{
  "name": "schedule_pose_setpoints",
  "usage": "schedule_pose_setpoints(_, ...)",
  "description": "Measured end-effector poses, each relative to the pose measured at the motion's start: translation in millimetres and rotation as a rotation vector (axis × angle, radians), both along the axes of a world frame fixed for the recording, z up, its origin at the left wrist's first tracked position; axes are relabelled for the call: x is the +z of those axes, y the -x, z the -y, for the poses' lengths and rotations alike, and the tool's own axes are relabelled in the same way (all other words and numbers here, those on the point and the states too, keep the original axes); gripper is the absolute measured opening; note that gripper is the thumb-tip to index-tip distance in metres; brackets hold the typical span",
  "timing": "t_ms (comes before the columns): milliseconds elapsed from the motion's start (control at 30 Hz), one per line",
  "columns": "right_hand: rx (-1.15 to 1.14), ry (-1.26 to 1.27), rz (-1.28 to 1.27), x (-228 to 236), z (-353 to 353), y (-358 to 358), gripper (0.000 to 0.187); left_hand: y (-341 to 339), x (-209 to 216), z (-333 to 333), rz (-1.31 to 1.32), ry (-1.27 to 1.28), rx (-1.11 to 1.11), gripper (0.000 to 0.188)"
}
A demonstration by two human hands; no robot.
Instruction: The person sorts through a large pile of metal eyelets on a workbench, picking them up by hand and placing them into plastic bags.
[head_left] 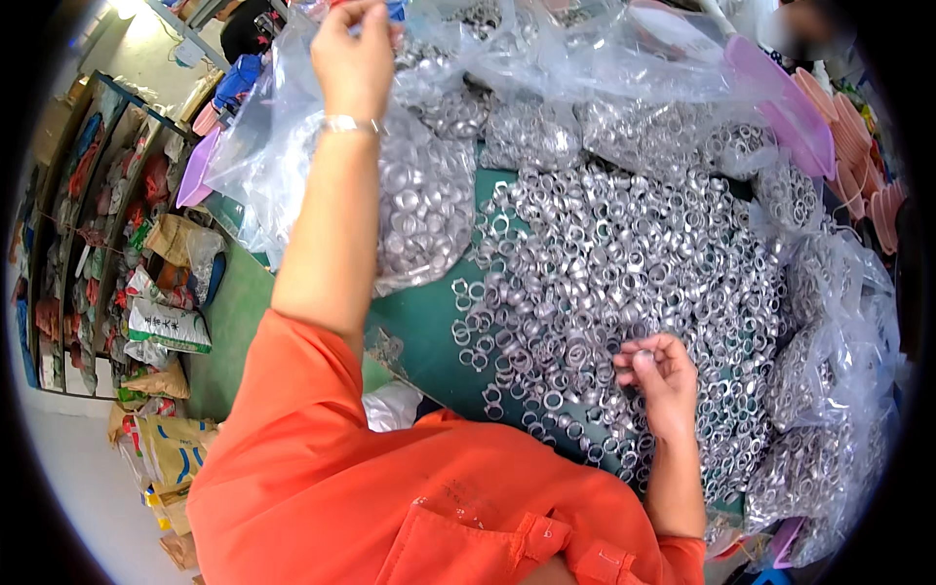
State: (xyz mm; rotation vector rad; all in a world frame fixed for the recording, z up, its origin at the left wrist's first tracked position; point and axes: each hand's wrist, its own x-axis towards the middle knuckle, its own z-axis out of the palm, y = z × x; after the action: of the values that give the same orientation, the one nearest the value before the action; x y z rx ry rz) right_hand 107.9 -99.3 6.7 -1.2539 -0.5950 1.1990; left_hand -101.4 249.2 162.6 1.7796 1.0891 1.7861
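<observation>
My left hand [353, 54] is raised at the far side of the table, pinching the top of a clear plastic bag [419, 195] partly filled with silver metal rings. A thin bracelet sits on that wrist. My right hand [658, 375] rests low on a wide heap of loose silver rings [624, 263] spread over the green table [424, 327], fingers curled around a ring or two. Orange sleeves cover my upper arms.
Several more clear bags of rings [829, 409] line the right and far sides. Pink and purple plastic scoops [780, 97] lie at the upper right. Shelves with packed goods [97, 214] and sacks [166, 327] stand on the left beside the floor.
</observation>
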Motion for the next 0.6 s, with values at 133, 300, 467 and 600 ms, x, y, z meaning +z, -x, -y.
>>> schedule_pose_setpoints(133,0.042,0.034,0.051,-2,3,0,0.010,24,-22,-80,-0.244,0.483,0.030,0.035)
schedule_pose_setpoints(300,-0.067,0.024,0.082,-8,14,-3,0.016,43,-60,-154,-0.805,0.337,0.118,0.033)
schedule_pose_setpoints(467,-0.120,0.031,0.044,-7,22,-9,0.015,44,-70,-216,-1.204,0.171,0.405,0.033)
schedule_pose_setpoints(600,-0.235,-0.009,-0.164,-14,28,-12,0.015,36,-45,-178,-0.904,-0.132,0.526,0.029)
